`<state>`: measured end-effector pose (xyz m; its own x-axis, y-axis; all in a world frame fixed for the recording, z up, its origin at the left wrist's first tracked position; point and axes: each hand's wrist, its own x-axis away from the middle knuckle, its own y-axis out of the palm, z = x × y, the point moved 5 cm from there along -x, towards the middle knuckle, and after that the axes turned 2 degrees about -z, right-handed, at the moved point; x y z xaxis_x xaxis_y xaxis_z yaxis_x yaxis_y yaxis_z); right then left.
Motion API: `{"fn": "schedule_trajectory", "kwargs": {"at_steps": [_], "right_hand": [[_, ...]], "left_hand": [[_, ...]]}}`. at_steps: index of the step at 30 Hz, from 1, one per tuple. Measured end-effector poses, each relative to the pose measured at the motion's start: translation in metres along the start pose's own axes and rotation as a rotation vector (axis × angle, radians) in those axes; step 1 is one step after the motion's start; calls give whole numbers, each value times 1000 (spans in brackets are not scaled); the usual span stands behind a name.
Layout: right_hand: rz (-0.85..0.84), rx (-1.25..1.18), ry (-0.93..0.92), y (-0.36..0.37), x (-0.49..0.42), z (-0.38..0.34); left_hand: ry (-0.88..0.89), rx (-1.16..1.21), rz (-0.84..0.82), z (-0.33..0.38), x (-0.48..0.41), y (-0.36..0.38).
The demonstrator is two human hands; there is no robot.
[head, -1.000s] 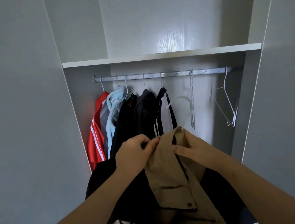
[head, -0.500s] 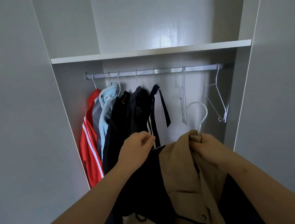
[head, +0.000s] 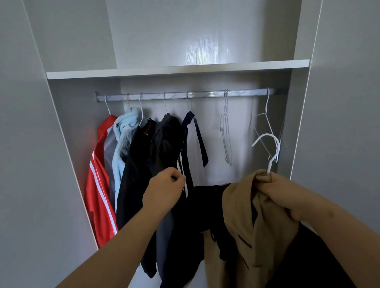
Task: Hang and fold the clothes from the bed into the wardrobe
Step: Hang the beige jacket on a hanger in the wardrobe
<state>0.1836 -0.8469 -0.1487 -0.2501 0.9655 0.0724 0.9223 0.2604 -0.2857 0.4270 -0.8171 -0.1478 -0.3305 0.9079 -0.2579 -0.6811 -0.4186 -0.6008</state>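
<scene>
Tan jacket (head: 239, 220): hangs bunched from my right hand in front of the open wardrobe (head: 207, 119), below the rail and toward its right end.
Right hand (head: 278, 189): fingers curl tight round the jacket collar and the neck of the white hanger together.
White hanger (head: 276, 146): its hook stands up above my right fist, well below the rail. The shoulders are hidden inside the cloth.
Left hand (head: 165, 189): raised in front of the hung dark clothes, fingers curled in. I cannot tell whether they pinch any cloth.
Black garment (head: 208, 206): hangs just left of the tan jacket, touching it, and runs toward my left wrist. What carries it is hidden.
Rail (head: 203, 94): horizontal metal bar under the shelf (head: 178, 69), spanning the compartment.
Hung clothes: crowded at the left end of the rail. From the left: red jacket (head: 99, 197) with white stripes, light-blue garment (head: 124, 135), black jacket (head: 137, 162), dark jacket (head: 166, 141), navy-and-white top (head: 194, 148).
Empty hangers: a close group (head: 225, 129) right of centre, and a single hanger (head: 267, 114) at the right end, directly behind the hook that I hold.
</scene>
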Motion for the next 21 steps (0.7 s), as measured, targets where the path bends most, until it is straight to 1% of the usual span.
{"fn": "schedule_trajectory", "kwargs": {"at_steps": [3,8,10,12,16,21], "right_hand": [[15,48,12,-6,-6,3],[205,171,-50,-23,-18,10],[247,192,-42,-28,-24,16],[259,184,-25,-28,-28,21],[212,159,-18,-16,-37,23],[216,42,-21,-7,-61,13]], "left_hand": [[-24,-20,-13,1,-7,5],[-21,-22,-44,3,-20,16],[-17,-18,-61,4,-25,22],[-14,-9,-74,4,-31,28],[1,-10,-88,7,-43,35],[31,5,-94,14,-67,37]]}}
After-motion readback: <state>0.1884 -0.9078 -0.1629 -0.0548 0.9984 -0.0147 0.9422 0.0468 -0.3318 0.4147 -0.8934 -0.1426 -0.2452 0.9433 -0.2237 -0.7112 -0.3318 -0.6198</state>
